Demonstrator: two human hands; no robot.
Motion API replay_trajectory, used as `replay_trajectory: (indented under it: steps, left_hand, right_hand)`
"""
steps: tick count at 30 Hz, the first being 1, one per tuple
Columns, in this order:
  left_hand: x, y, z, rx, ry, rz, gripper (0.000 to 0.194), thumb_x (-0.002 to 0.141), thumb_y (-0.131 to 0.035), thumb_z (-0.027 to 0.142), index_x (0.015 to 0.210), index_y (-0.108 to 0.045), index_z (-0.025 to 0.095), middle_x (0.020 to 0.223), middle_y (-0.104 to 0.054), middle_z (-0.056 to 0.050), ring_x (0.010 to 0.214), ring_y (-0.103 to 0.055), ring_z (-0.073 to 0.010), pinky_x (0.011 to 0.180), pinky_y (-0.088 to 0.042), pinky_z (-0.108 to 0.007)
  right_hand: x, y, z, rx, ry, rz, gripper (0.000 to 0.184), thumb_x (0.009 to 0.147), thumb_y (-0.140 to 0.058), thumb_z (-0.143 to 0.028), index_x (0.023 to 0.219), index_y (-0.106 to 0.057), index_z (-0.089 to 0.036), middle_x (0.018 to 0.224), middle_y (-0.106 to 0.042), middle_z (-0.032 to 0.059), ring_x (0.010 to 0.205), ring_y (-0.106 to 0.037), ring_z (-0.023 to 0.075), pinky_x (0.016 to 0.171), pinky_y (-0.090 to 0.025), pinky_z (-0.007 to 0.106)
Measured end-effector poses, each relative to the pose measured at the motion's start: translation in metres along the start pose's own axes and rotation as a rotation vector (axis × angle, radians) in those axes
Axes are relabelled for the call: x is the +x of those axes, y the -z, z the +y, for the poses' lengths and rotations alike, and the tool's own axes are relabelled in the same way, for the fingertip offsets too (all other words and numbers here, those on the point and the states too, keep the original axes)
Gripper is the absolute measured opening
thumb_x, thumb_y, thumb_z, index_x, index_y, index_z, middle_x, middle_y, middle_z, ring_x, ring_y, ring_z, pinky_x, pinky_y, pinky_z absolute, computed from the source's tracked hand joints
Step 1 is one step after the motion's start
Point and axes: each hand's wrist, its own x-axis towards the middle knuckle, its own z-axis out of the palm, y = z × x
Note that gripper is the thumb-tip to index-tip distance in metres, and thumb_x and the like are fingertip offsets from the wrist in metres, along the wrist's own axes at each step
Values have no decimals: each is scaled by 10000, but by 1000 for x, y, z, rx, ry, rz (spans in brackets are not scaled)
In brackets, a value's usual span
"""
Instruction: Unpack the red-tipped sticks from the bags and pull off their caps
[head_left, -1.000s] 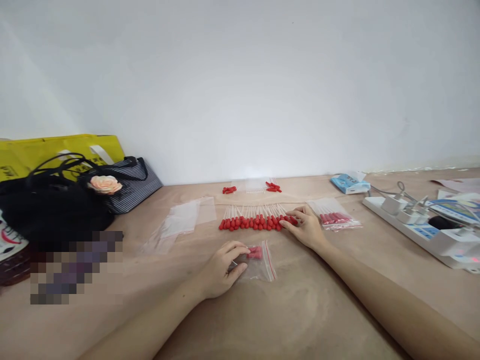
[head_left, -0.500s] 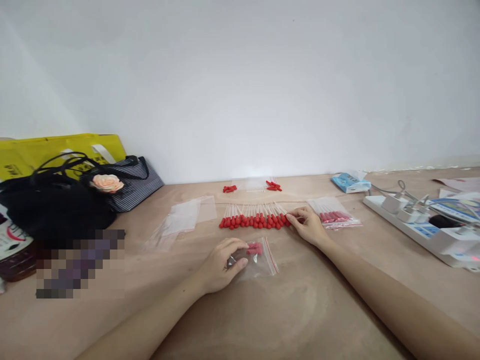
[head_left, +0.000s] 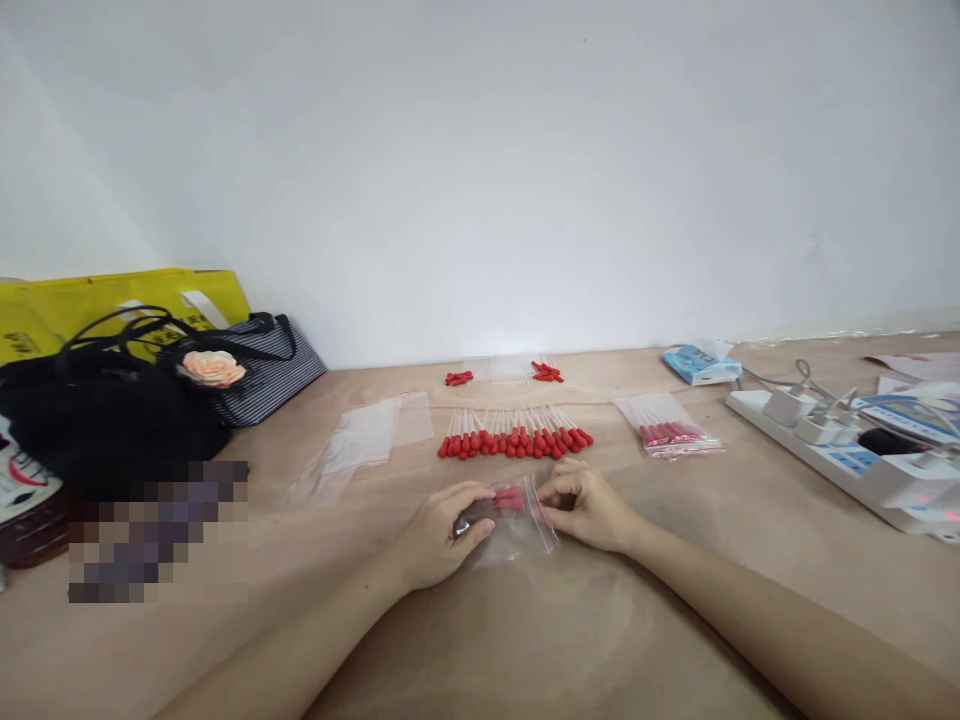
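Note:
A small clear zip bag [head_left: 517,525] with a red strip lies on the table in front of me, red-tipped sticks inside it. My left hand [head_left: 442,530] pinches its left side, fingers curled. My right hand [head_left: 589,505] is closed at the bag's right edge, by the red strip. Behind the bag, a row of several red-tipped sticks [head_left: 514,438] lies side by side.
A filled clear bag of sticks [head_left: 667,430] lies right of the row; empty clear bags [head_left: 367,440] lie to its left. Small red pieces [head_left: 547,372] sit near the wall. Bags [head_left: 112,400] crowd the left, and a white power strip [head_left: 847,455] and a blue packet [head_left: 701,365] lie on the right.
My right hand left the right end of the stick row and came back toward me to the bag's right edge. My left hand stayed on the bag.

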Motion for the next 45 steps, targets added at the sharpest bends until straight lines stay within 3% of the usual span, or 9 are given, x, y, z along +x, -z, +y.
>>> replay_trajectory:
  steps: [8, 15, 22, 26, 32, 40, 45]
  left_hand:
    - [1, 3, 6, -54, -35, -94, 307, 787, -498, 199, 1093, -510, 217, 1102, -595, -23, 979, -557, -158, 851, -428, -288]
    - [0, 3, 5, -40, -5, -123, 301, 789, -500, 245, 1086, -524, 206, 1124, -585, -40, 1009, -545, -176, 876, -414, -301]
    - [0, 1, 2, -21, 36, -135, 326, 790, -503, 295, 1104, -528, 210, 1173, -564, -52, 1068, -519, -192, 910, -400, -322]
    - [0, 1, 2, -26, 33, -129, 323, 784, -509, 286, 1096, -533, 201, 1151, -578, -52, 1051, -531, -189, 898, -411, -316]
    - [0, 1, 2, -25, 22, -130, 315, 781, -516, 292, 1084, -540, 209, 1143, -584, -49, 1056, -528, -191, 901, -409, -323]
    - [0, 3, 3, -16, 40, -139, 321, 783, -513, 301, 1088, -540, 202, 1147, -581, -53, 1064, -523, -190, 909, -404, -325]
    - [0, 3, 2, -5, 32, -154, 311, 795, -500, 311, 1084, -535, 203, 1168, -568, -54, 1088, -508, -185, 926, -391, -322]
  right_hand:
    - [3, -8, -7, -62, -71, -47, 217, 691, -648, -355, 859, -661, -218, 660, -552, 4, 678, -481, 145, 636, -337, 262]
    - [4, -7, -6, -76, -72, -32, 183, 609, -695, -329, 661, -606, -177, 639, -532, -2, 670, -474, 143, 617, -337, 250]
    - [2, 1, -7, -67, -40, -113, 250, 570, -725, -358, 717, -617, -188, 677, -539, -6, 685, -474, 144, 648, -343, 260]
    - [3, -3, -13, -36, -76, -105, 175, 567, -713, -243, 638, -571, -169, 651, -502, -13, 662, -459, 128, 589, -344, 229]
    - [-1, 2, -8, 248, -219, -142, 137, 598, -613, -146, 649, -488, -170, 604, -490, -46, 525, -423, 74, 487, -340, 188]
    - [-3, 2, -7, 395, -155, -179, 140, 629, -619, -165, 685, -492, -169, 608, -507, -45, 537, -446, 68, 505, -362, 187]
    - [0, 39, 17, 650, -269, -100, 201, 607, -681, -226, 713, -521, -169, 621, -577, -27, 547, -523, 90, 525, -412, 218]
